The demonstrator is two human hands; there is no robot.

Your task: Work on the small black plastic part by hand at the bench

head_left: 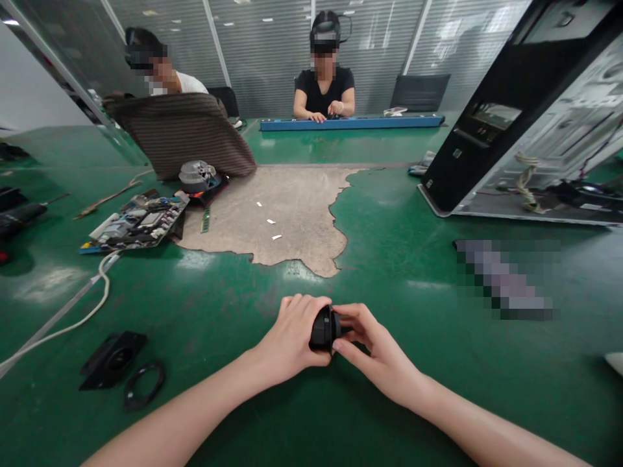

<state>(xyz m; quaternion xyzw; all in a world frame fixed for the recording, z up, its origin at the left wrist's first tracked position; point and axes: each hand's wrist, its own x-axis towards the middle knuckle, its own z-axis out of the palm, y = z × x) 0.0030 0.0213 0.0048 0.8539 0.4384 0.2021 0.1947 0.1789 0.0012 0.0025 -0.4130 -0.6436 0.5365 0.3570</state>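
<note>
Fingers (302, 303) of your left hand (292, 337) and right hand (377, 350) pinched a black part (322, 329). Left of them, a ring (144, 384) lay loose.

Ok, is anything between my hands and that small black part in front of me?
Nothing visible. The left hand and right hand both grip the small black part directly. The nearest other things, a black square piece and a black ring, lie well off to its left.
</note>
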